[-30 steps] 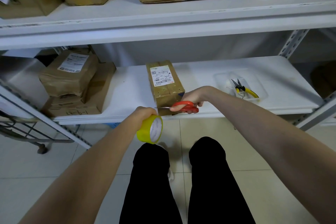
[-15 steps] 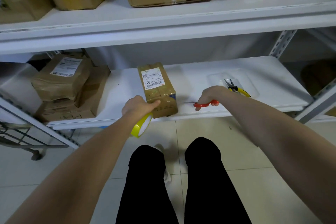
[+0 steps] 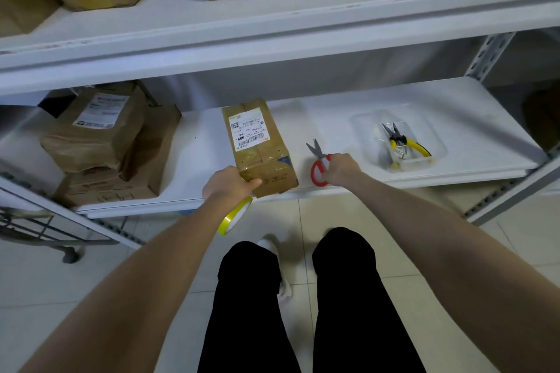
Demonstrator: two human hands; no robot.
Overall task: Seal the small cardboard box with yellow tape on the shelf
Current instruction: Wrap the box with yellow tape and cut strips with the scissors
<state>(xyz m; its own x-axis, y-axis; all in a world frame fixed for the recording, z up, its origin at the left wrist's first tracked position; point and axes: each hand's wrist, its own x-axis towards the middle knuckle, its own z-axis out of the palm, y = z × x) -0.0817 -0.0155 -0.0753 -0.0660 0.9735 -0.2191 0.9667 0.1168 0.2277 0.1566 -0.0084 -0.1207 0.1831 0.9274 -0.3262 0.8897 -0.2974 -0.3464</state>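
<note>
The box point(image 3: 259, 148) lies lengthwise on the lower shelf point(image 3: 333, 112), label point(image 3: 247, 130) up, its near end right at the front edge. Glossy tape already runs over the top and down that near end. The left hand point(image 3: 227, 183) is at the near left corner. Its thumb lies flat along the top edge and presses there, while the other fingers curl under and hold the tape roll point(image 3: 235, 216), which hangs below the shelf edge. Whether a strip joins roll and box cannot be told from here.

The step in hand looks like rubbing the tape end down. To do it well, the thumb should sweep firmly along the edge and round the corner, leaving no lifted flap or bubble. The roll should hang clear of the fresh tape so it does not catch. With the box so close to the edge, the push should go down and inward, not out toward the floor.

Just right of the box, the right hand point(image 3: 344, 166) is low over the shelf with its fingers curled on the red handles of the scissors point(image 3: 318, 165). The blades are slightly apart and point away. They are best laid flat, back from the edge. Farther right, a clear tray point(image 3: 430, 136) holds yellow-handled pliers point(image 3: 400, 141). To the left, brown parcels point(image 3: 94, 130) are stacked.
</note>
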